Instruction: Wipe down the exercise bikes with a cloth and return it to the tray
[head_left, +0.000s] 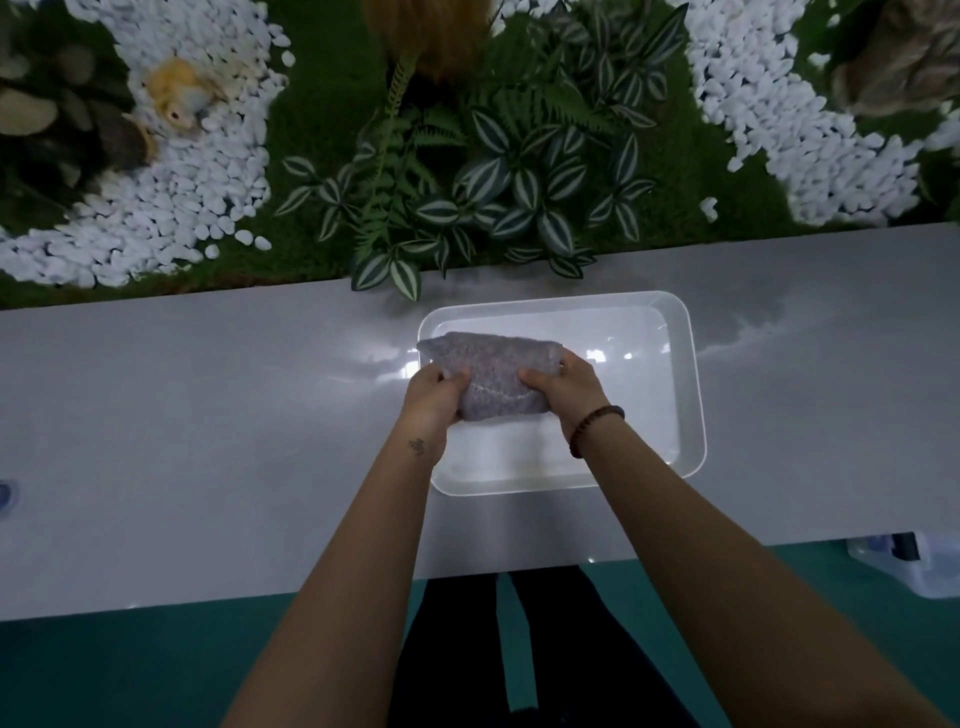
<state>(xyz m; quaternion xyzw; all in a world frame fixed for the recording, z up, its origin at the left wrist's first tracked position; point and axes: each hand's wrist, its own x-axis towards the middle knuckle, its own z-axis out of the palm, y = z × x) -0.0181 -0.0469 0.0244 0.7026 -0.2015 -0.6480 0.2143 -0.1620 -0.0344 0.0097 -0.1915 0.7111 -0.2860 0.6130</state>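
Cloth (498, 374), grey and bunched, is gripped at either end by the left hand (434, 395) and right hand (563, 387) above the white tray (691, 389) on a grey counter (208, 441). Whether it is being fetched or returned cannot be judged: 0 exercise bikes are seen. Contact with the tray is hidden; fingertips are buried in fabric.

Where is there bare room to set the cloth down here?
The counter left and right of the tray is bare, as is the tray's right half. The tray's left side is crowded: left hand and right hand grip the cloth there.
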